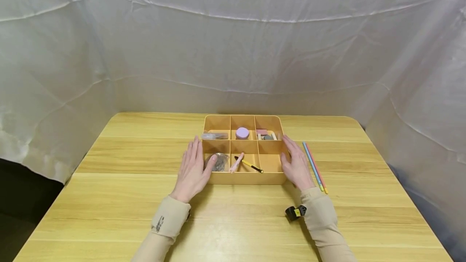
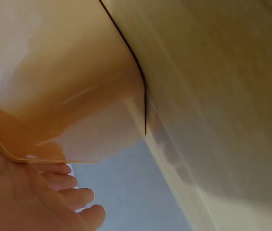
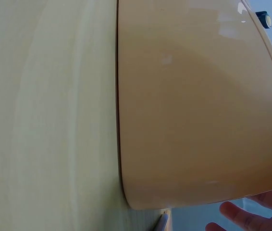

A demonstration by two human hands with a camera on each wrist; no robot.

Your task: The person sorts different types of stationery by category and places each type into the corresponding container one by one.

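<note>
A tan organizer box with several compartments sits on the table between both hands. My left hand lies along its left side, fingers extended, the thumb over the front left compartment. The left wrist view shows that palm at the box's rim. At the right wall is my right hand, its fingers loosely extended. In the front compartments are a clear round container of small dark pieces, a pink pen-like item and a yellow-and-black pen. The pen's tip end reaches over the front wall.
Behind the divider are a translucent item, a purple round lid and a pink block among small pieces. To the box's right lie a blue pencil and a red pencil. Grey cloth hangs behind the table.
</note>
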